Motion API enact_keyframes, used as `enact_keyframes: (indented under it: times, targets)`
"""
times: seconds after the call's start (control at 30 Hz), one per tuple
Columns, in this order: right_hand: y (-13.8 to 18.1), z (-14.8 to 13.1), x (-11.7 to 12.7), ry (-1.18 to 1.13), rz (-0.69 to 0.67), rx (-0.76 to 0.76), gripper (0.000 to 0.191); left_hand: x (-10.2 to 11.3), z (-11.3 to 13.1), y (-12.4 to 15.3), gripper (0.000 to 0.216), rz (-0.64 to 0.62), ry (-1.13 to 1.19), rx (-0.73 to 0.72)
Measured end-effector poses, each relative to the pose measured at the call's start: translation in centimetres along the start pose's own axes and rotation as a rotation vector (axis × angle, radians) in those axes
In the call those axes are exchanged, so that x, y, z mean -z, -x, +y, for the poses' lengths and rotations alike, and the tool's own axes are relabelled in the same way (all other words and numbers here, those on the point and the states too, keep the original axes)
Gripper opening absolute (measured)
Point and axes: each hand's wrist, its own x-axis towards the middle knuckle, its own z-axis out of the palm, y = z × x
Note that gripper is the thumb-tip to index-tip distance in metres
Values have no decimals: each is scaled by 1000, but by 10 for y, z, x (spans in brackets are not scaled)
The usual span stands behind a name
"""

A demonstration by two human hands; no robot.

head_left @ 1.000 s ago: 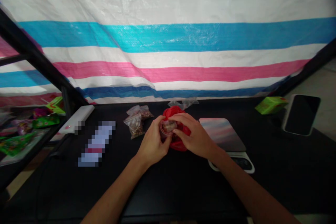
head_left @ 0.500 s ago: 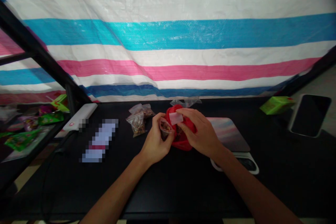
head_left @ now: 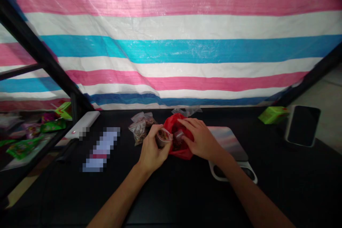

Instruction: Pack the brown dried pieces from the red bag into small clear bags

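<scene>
My left hand (head_left: 151,149) is curled round a small clear plastic bag (head_left: 162,137) with brownish bits inside, its mouth held wide. My right hand (head_left: 199,139) reaches into a red plastic bag (head_left: 171,124) lying on the black table (head_left: 171,199), fingers bent inside the opening. What those fingers hold is hidden. Two filled small clear bags (head_left: 140,125) lie just left of my left hand. Some empty clear bags (head_left: 187,110) rest behind the red bag.
A small scale (head_left: 229,146) with a shiny platform sits right of my right hand. At the far right are a green box (head_left: 272,114) and a dark phone (head_left: 301,125). A white power bank (head_left: 82,124) lies left, by a shelf with green packets (head_left: 24,145).
My right hand has moved from the small bag's mouth down into the red bag. My left hand has tipped the small bag's mouth open toward it. The camera tilted slightly.
</scene>
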Motion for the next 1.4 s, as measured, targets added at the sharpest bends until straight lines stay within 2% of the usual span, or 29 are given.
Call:
enact_keyframes:
  times: [0.07,0.13,0.2,0.27,0.4,0.5,0.63,0.7,0.8,0.9,1.0,1.1,1.2,1.3,1.4]
  targets:
    - [1,-7,5,-53,74,41,47,1,0,-1,57,-21,-14,-14]
    - [3,-16,9,-125,94,106,33,3,2,-2,56,-57,-25,-14]
    - [5,-27,10,-172,39,173,25,5,4,-3,54,-117,-14,2]
    - [6,-35,8,-181,-9,185,24,6,7,-4,51,-164,15,18]
    - [4,-38,1,-209,-8,111,39,7,8,-3,53,-145,20,12]
    - [4,-36,-3,-273,-22,109,45,6,6,-3,53,-173,17,18]
    - [5,-39,-6,-398,15,67,38,3,6,-3,53,-168,28,-8]
    - [5,-39,-9,-453,67,26,33,0,7,-3,56,-117,42,-32]
    - [3,-37,-12,-535,183,-83,32,-1,11,-5,68,-58,78,53]
    - [0,-35,-17,-738,262,-178,38,0,14,-7,64,-168,83,148]
    - [-1,-38,-24,-907,236,-200,43,1,15,-7,52,-251,69,108]
    - [2,-46,-30,-904,174,-186,44,0,13,-5,68,-257,52,80]
    - [6,-54,-36,-867,120,-126,58,-1,11,-1,80,-264,86,98]
    - [6,-58,-41,-854,167,-113,70,-2,13,1,88,-323,148,63]
    - [3,-56,-40,-901,206,-154,61,-1,20,0,97,-355,192,11]
